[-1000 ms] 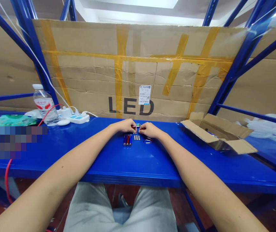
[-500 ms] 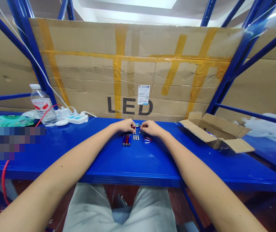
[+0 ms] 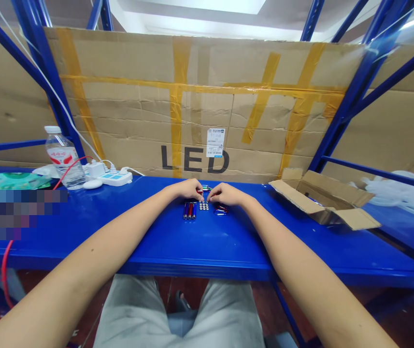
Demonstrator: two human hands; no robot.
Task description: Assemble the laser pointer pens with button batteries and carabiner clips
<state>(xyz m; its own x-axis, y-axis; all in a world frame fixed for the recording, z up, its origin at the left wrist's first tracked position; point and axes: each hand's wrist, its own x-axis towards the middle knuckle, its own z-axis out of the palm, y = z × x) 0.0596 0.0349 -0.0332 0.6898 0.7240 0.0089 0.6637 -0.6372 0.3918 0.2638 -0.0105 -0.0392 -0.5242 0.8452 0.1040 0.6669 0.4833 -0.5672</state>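
My left hand (image 3: 191, 189) rests toward the back of the blue table with its fingers pinched just behind a small grid of silver discs (image 3: 204, 206) that look like button cells. Facing it, my right hand (image 3: 225, 194) pinches at the back right corner of the same grid. Whatever sits in either pinch is too small to make out. Blue and red shiny tubes (image 3: 190, 211) lie side by side left of the discs. Red and blue clip-like pieces (image 3: 221, 210) lie below my right hand. More shiny small parts (image 3: 207, 188) show between the hands, partly hidden.
An open cardboard box (image 3: 332, 195) sits on the right, with plastic bags (image 3: 402, 193) beyond. On the left stand a water bottle (image 3: 64, 159), a power strip (image 3: 116, 178) and a green packet (image 3: 16, 181). A large cardboard sheet (image 3: 127, 125) backs the table (image 3: 207, 246).
My right hand has shifted slightly left and toward me, its fingertips now at the disc grid's back edge. The discs at the back sit closer to the grid. My left hand has barely moved.
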